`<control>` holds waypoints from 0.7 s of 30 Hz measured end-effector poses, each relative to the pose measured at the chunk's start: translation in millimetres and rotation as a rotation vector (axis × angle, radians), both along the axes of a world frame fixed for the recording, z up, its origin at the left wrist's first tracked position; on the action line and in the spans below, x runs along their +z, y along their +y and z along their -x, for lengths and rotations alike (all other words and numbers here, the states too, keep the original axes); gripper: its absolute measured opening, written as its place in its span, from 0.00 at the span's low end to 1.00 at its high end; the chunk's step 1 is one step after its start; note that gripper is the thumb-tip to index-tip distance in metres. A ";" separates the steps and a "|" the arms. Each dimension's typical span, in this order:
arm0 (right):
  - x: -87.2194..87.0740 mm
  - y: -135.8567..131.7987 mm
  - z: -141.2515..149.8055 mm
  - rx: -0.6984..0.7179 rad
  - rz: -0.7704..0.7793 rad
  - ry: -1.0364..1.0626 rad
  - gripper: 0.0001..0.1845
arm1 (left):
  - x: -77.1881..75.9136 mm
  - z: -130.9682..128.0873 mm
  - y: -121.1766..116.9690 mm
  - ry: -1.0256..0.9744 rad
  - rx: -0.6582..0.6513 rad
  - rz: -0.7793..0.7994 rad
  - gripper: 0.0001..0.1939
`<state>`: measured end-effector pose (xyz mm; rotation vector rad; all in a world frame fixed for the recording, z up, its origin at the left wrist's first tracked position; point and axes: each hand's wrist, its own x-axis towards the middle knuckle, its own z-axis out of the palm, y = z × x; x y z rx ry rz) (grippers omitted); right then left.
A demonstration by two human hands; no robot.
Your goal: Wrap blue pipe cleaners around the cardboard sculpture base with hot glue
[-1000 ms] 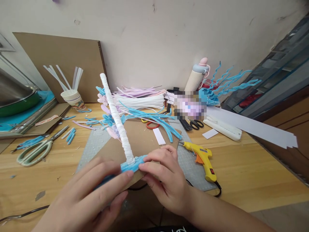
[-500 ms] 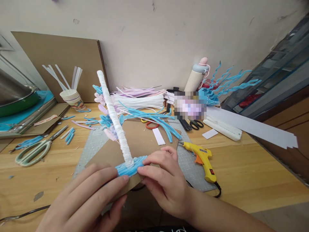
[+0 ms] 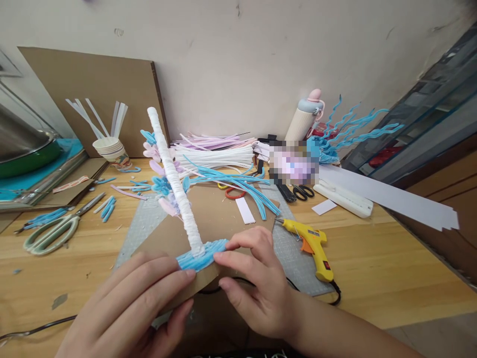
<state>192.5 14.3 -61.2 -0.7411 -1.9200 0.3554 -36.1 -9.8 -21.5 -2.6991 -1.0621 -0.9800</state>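
A white-wrapped post (image 3: 172, 184) rises, leaning left, from a patch of blue pipe cleaners (image 3: 204, 254) on a piece of cardboard (image 3: 197, 286). Pink and blue fuzzy flowers (image 3: 164, 186) sit along the post's left side. My left hand (image 3: 137, 298) pinches the cardboard's near edge, fingers on top against the blue patch and thumb underneath. On the other side, my right hand (image 3: 257, 283) rests its fingertips on the patch's right edge; its thumb hangs apart, below.
A yellow glue gun (image 3: 311, 246) lies to the right, its cord running along the front. Green-handled scissors (image 3: 55, 231) are at left. Loose blue pipe cleaners (image 3: 238, 184), a white bundle (image 3: 216, 154), a paper cup (image 3: 112, 149) and a bottle (image 3: 301, 119) stand or lie behind.
My right thumb has moved away from the cardboard and its fingers have opened slightly. The post and patch have shifted a little to the left.
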 end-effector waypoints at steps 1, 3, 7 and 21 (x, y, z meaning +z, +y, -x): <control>-0.3 -0.1 0.2 0.003 0.000 -0.004 0.16 | 0.2 0.0 -0.3 0.000 0.005 -0.006 0.15; -1.4 -0.4 0.2 -0.002 0.024 0.018 0.17 | 1.1 -0.5 -0.4 -0.003 0.016 -0.015 0.15; -5.1 0.3 0.2 -0.072 0.180 0.166 0.16 | 4.6 -2.7 1.2 -0.007 0.026 -0.030 0.13; -11.2 3.9 4.3 0.032 0.256 0.243 0.16 | 15.4 -15.2 6.0 -0.033 0.080 -0.052 0.13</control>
